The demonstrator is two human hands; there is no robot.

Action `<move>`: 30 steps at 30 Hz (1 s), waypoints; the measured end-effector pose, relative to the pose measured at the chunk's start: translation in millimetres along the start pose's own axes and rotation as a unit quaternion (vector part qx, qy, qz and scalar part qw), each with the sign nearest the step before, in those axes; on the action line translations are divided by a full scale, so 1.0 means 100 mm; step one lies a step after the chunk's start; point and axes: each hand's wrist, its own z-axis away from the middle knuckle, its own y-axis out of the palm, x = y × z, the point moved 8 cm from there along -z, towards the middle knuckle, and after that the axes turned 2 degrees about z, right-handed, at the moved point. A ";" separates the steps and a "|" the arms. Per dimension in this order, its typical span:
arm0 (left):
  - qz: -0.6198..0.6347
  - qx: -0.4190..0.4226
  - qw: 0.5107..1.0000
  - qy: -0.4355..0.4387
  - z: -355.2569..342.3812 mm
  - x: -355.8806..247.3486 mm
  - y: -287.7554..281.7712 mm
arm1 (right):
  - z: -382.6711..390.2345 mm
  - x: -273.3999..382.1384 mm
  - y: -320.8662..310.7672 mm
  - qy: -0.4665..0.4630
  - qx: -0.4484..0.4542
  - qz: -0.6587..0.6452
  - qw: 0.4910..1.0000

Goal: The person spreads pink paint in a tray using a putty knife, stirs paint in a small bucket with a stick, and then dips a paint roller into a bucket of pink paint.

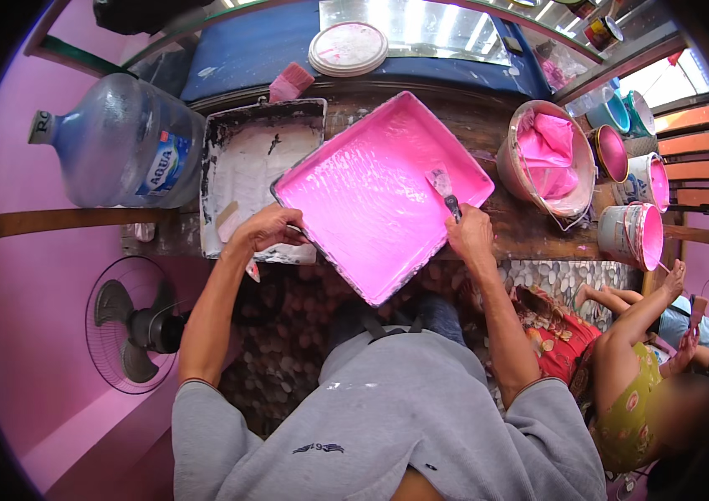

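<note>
A paint tray (448, 138) coated in wet pink paint is held tilted at an angle before me, partly over the table's front edge. The fingers of my left hand (267, 231) are closed on its left rim. My right hand (471, 235) grips the dark handle of a putty knife (445, 189), its pink-smeared blade resting over the tray's right part. Beneath and left of this tray lies a second tray (242, 171), black-edged and covered with whitish paint. A flat stick (227, 221) lies in it near my left hand. A wide paintbrush (291, 82) with pink bristles lies at its far edge.
A large water jug (125, 142) lies on its side at left, above a fan (133, 326). Pails stand at right: one bucket (506, 154) with pink plastic inside, and several paint pails (618, 230). A round lid (349, 46) lies behind. People (634, 376) sit at lower right.
</note>
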 end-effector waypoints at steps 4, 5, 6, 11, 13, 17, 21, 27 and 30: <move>-0.116 -0.036 0.992 -0.020 -0.10 -0.44 -0.15 | 0.07 0.00 -0.17 -0.015 -0.097 0.087 0.991; -0.144 -0.044 0.988 -0.025 -0.11 -0.55 -0.23 | 0.09 0.03 -0.22 -0.013 -0.108 0.091 0.990; -0.162 -0.062 0.984 -0.042 -0.06 -0.65 -0.40 | 0.15 0.12 -0.19 -0.006 -0.110 0.084 0.990; -0.229 -0.154 0.961 0.003 -0.13 -1.09 -0.60 | 0.23 0.12 -0.17 -0.048 -0.105 0.058 0.992; -0.255 -0.210 0.943 0.043 -0.13 -1.24 -0.67 | 0.26 0.16 -0.24 -0.070 -0.127 0.043 0.988; -0.223 -0.285 0.916 0.171 -0.17 -1.33 -0.82 | 0.15 0.29 -0.46 -0.140 -0.161 0.038 0.976; -0.232 -0.429 0.807 0.333 0.04 -1.06 -0.76 | -0.19 0.54 -0.75 -0.221 -0.176 0.046 0.958; -0.171 -0.572 0.748 0.289 0.61 -0.29 0.04 | -0.73 0.95 -0.80 -0.299 -0.162 0.141 0.930; -0.111 -0.572 0.758 0.294 0.73 0.04 0.20 | -0.79 0.99 -0.58 -0.351 -0.109 0.177 0.913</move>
